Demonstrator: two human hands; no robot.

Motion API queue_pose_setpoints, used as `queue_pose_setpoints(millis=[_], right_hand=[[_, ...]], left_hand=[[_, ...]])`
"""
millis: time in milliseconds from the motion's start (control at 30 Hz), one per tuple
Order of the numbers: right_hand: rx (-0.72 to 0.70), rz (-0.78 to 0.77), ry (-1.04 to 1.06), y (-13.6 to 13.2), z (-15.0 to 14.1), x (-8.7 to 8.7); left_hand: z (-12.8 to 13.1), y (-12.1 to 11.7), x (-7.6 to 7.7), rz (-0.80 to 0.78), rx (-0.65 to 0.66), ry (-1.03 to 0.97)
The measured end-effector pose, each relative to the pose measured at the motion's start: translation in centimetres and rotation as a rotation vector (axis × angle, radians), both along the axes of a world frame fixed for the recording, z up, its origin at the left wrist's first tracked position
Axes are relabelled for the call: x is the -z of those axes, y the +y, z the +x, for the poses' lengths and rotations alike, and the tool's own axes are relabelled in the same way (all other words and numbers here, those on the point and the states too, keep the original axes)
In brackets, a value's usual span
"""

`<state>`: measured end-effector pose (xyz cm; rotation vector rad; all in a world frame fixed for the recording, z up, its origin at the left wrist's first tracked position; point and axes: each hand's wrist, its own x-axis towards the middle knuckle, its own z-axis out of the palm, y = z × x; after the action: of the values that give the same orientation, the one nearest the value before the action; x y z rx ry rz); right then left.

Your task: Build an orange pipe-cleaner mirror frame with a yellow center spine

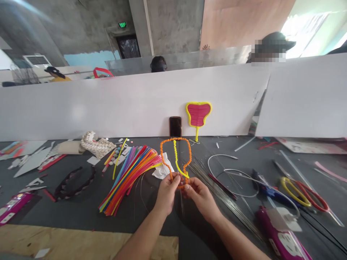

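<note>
Both my hands pinch the lower end of an orange twisted pipe-cleaner frame, shaped like a fan outline and raised above the dark table. My left hand closes thumb and fingers on its left lower side. Opposite it, my right hand grips the right lower side. Inside the outline a yellow pipe cleaner runs down from the top edge and bends toward my right fingers. Thin wires hang below the fingertips. Against the white partition leans a yellow-edged fan shape with a dark red middle.
Left of my hands lies a bundle of colourful pipe cleaners, beyond it a dark headband. Metal wires, scissors and a purple power strip lie to the right. A phone leans on the white partition; people sit behind it.
</note>
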<state>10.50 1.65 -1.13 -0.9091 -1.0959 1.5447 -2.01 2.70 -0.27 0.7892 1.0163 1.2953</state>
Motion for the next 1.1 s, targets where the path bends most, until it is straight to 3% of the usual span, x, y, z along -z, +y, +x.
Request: queue_pose_setpoints(millis=[133,233,300,433,500,667,800,1100], right_hand=[[0.135,0.131,-0.289,0.7,1.1,0.2],[0.221,0.152,-0.319,1.4,2.0,0.1],[0.169,0.139,-0.307,1.6,2.3,-0.1],[-0.091,0.110,-0.284,1.4,2.1,-0.2],[-0.129,0.154,-0.328,1.2,1.9,-0.1],[0.096,0.505,-0.628,1.3,2.5,-0.3],[0.300,0.803,-0.736,1.7,3.3,-0.4],[0.435,1.018,-0.890,2.2,4.1,-0.4]], left_hand=[[-0.5,0.3,-0.2,-0.080,-0.054,0.022],[-0.3,0.1,-0.7,-0.095,-0.029,0.028],[-0.1,0.0,-1.0,-0.096,-0.005,0.040],[-0.1,-0.1,-1.1,-0.111,0.014,0.079],[-0.2,0.0,-1.0,-0.109,0.025,0.089],[-0.3,0.1,-0.9,-0.095,0.020,0.125],[-0.2,0.0,-0.9,-0.081,0.082,0.185],[0.3,-0.5,-0.7,-0.103,0.211,0.166]])
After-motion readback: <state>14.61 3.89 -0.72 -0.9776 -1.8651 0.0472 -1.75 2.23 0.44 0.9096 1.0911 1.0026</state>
